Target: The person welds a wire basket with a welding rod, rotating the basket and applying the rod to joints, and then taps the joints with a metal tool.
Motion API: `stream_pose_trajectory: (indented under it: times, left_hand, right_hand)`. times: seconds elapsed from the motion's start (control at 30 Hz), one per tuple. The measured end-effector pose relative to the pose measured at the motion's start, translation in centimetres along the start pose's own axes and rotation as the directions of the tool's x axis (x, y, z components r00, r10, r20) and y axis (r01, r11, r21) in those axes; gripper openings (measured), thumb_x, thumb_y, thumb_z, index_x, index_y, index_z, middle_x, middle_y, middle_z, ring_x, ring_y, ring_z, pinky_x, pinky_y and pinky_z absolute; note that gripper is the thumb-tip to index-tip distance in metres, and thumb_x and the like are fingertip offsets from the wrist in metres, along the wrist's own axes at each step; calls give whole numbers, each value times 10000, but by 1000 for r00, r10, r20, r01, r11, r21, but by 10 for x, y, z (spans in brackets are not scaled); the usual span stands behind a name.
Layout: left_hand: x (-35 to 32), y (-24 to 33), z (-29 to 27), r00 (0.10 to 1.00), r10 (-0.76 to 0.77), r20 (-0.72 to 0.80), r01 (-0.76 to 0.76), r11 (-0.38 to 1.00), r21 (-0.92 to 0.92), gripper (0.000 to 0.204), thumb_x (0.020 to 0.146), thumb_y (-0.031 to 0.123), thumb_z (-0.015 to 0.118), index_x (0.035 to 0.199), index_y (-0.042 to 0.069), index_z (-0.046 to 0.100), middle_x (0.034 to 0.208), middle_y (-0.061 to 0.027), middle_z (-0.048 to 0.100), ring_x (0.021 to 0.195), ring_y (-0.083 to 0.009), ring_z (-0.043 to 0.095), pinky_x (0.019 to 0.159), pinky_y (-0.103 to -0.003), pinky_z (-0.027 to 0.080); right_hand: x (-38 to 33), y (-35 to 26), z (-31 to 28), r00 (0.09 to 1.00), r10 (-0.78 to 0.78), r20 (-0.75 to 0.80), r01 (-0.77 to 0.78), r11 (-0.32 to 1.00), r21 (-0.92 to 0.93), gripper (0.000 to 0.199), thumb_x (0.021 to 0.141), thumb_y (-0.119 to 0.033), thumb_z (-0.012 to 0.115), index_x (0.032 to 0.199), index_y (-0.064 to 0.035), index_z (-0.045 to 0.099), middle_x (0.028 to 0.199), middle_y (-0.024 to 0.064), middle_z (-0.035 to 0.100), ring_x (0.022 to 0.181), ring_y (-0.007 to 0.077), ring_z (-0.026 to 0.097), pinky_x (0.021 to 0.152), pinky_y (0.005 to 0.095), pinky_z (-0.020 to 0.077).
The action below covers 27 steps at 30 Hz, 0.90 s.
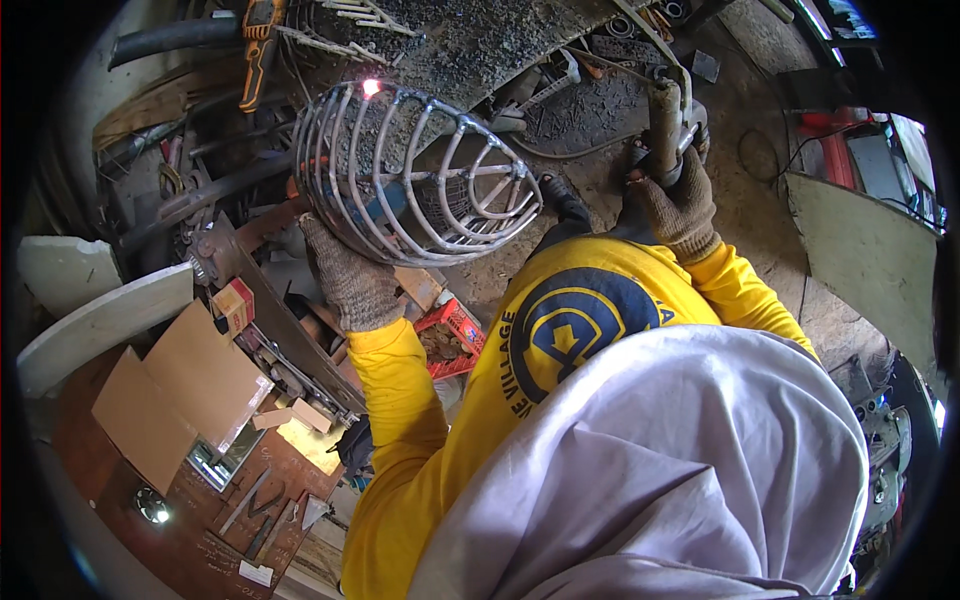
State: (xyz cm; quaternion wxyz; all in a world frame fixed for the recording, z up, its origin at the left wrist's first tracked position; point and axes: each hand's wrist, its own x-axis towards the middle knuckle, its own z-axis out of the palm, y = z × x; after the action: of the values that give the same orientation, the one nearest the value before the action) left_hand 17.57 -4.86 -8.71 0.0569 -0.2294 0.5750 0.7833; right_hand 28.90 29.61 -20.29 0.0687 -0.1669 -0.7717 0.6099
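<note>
A rounded cage of welded metal bars (375, 180) rests at the edge of a grimy work table, its pointed end toward the right. One spot on its upper rim glows red-hot. My left hand (352, 278), in a brown knit glove, is closed at the cage's lower left side, with its fingertips partly hidden by the bars. In my right hand (685, 210), also gloved, is a thick greyish-brown tool with a metal lever, which looks like a welding electrode holder (663, 125). It is held upright, apart from the cage.
The work table (470, 45) carries dark grit and loose rods. An orange-and-black clamp meter (258, 50) lies at upper left. Scrap metal crowds the left. An open cardboard box (185, 385) and a red crate (450, 335) sit lower; a board (860, 250) leans at right.
</note>
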Motion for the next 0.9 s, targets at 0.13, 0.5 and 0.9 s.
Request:
stream_pose_trajectory:
  times: [0.13, 0.5, 0.9]
  left_hand:
    - [-1, 0, 9, 995, -39, 90, 48, 994, -101, 622, 1020, 552, 258, 1504, 172, 348, 1562, -66, 336, 1436, -311, 298, 1186, -508, 211]
    - [-17, -5, 12, 984, -157, 83, 170, 966, -192, 606, 1008, 575, 291, 1484, 208, 370, 1554, -55, 344, 1414, -312, 316, 1161, -549, 248]
    - [-36, 4, -5, 806, 575, -136, -461, 756, 465, 499, 1003, 474, 468, 1244, 45, 551, 1212, -111, 593, 1068, -233, 578, 939, -354, 465]
  right_hand:
    - [-2, 2, 0, 1000, 22, -21, -22, 1000, -7, 497, 772, -261, 817, 1111, -10, 554, 943, 150, 689, 860, 251, 676, 799, 341, 510]
    - [4, -5, -7, 999, -22, -25, 21, 999, -37, 499, 780, -275, 794, 1129, -12, 552, 946, 183, 691, 884, 313, 687, 798, 362, 510]
    - [17, 9, -10, 1000, -16, -16, 16, 1000, -16, 433, 802, -253, 768, 1088, -4, 559, 882, 161, 666, 832, 279, 668, 743, 370, 509]
